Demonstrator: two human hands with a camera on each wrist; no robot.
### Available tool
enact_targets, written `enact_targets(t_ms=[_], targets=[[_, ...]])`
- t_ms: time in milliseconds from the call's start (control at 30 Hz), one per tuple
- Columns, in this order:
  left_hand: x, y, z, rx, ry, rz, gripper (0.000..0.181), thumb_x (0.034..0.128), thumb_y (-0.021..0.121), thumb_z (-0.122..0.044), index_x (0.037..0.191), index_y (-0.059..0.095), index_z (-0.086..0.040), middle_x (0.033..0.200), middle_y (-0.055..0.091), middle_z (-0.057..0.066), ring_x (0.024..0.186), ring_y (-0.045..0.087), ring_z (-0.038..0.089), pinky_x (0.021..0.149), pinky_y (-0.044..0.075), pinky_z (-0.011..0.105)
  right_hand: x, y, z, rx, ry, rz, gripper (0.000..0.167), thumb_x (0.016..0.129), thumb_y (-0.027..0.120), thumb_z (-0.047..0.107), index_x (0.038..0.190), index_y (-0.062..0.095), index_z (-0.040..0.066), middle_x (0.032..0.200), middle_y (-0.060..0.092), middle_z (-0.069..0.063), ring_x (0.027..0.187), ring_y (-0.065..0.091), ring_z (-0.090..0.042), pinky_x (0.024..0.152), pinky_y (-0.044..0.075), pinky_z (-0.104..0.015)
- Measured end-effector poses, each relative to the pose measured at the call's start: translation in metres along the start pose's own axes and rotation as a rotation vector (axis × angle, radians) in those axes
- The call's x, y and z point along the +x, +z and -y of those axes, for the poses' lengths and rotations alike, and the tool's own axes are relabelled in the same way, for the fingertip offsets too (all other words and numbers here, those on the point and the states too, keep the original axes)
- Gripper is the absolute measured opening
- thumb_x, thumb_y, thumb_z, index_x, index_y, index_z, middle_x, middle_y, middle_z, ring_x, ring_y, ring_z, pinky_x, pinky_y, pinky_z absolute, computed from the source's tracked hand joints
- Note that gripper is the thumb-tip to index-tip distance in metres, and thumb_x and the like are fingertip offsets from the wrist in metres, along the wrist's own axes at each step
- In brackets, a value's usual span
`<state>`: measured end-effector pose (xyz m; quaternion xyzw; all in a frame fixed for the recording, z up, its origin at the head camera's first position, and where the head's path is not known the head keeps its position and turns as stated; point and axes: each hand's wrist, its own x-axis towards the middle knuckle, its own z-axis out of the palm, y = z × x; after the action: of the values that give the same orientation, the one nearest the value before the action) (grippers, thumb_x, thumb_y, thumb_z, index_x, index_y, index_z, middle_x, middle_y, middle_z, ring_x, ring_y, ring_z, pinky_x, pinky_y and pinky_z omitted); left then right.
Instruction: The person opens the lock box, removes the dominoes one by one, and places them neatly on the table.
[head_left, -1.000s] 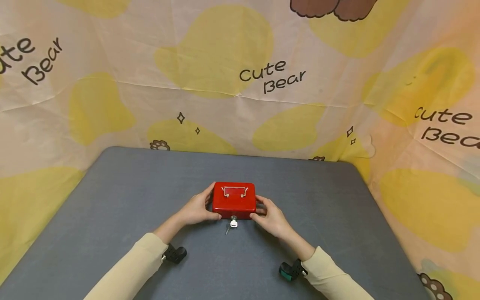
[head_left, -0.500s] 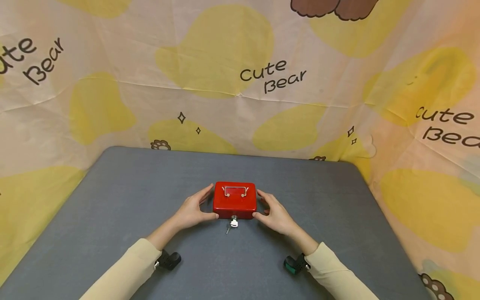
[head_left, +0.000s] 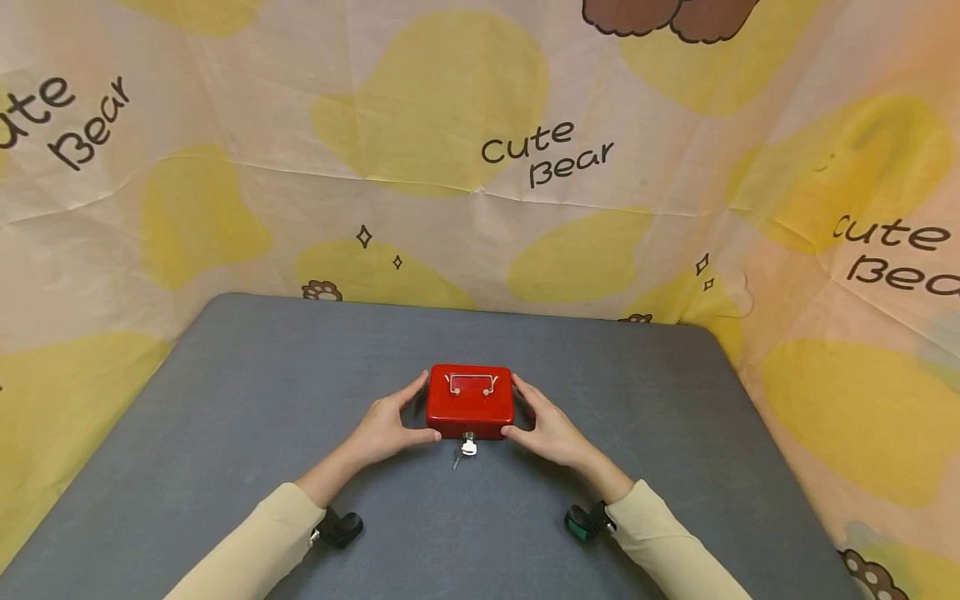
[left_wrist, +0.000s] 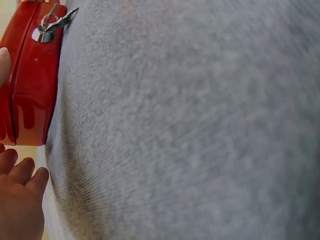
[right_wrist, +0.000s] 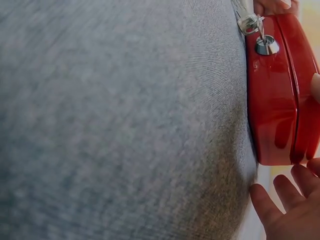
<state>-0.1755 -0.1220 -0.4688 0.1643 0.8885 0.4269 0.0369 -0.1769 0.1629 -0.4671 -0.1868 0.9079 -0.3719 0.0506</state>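
Midway between hands [head_left: 381, 432] [head_left: 553, 432]: red box [head_left: 471, 404] (key [head_left: 469, 448] in lock [right_wrist: 268, 47])

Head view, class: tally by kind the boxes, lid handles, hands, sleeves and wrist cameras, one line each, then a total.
Boxes: 1, the red box
Lid handles: 1, the metal handle
Hands: 2, left hand and right hand
Sleeves: 2, left sleeve and right sleeve
Wrist cameras: 2, left camera and right camera
Total: 8
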Motion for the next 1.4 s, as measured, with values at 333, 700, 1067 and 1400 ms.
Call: enact_targets(t_ms=[333, 700, 1067, 1400], targets=[[0.0025, 0.0053, 0.0005, -0.035, -0.009, -0.007, 0.092, 0.0692, 0.079, -0.036, 0.145, 0.031, -0.016, 0.141, 0.041, 0.013, 0.128, 0.042, 0.029, 0.099, 0.038, 0.048, 0.0037, 0.0011, 0.0007, -0.009, 0.033, 0.030, 0.086, 0.080, 0.070, 0.031, 0.148, 0.020, 0.016, 0.149, 0.030, -0.008, 0.134, 0.035, -0.026, 0.103, 0.034, -0.047], [0.0038, 0.0063, 0.0026, -0.102, -0.015, -0.013, 0.085, 0.0724, 0.078, -0.030, 0.144, 0.033, -0.016, 0.142, 0.041, 0.011, 0.125, 0.046, 0.026, 0.100, 0.039, 0.041, 0.0039, 0.0021, -0.0012, 0.004, 0.013, 0.008, 0.085, 0.079, 0.071, 0.028, 0.147, 0.022, 0.015, 0.146, 0.035, -0.009, 0.128, 0.042, -0.026, 0.101, 0.039, -0.044], [0.0040, 0.0066, 0.0020, -0.134, -0.002, -0.009, 0.085, 0.0724, 0.079, -0.027, 0.144, 0.033, -0.016, 0.143, 0.040, 0.010, 0.126, 0.045, 0.025, 0.098, 0.040, 0.039, 0.0046, -0.0002, 0.0006, -0.005, 0.008, 0.002, 0.085, 0.078, 0.073, 0.027, 0.146, 0.025, 0.012, 0.144, 0.038, -0.011, 0.124, 0.047, -0.027, 0.096, 0.043, -0.042], [0.0036, 0.0052, 0.0014, -0.139, 0.004, -0.014, 0.085, 0.0726, 0.078, -0.027, 0.143, 0.034, -0.014, 0.142, 0.039, 0.012, 0.125, 0.046, 0.027, 0.097, 0.040, 0.040, 0.0051, -0.0015, 0.0014, -0.008, 0.003, 0.004, 0.084, 0.078, 0.074, 0.027, 0.146, 0.027, 0.011, 0.143, 0.039, -0.011, 0.122, 0.049, -0.026, 0.094, 0.045, -0.040]])
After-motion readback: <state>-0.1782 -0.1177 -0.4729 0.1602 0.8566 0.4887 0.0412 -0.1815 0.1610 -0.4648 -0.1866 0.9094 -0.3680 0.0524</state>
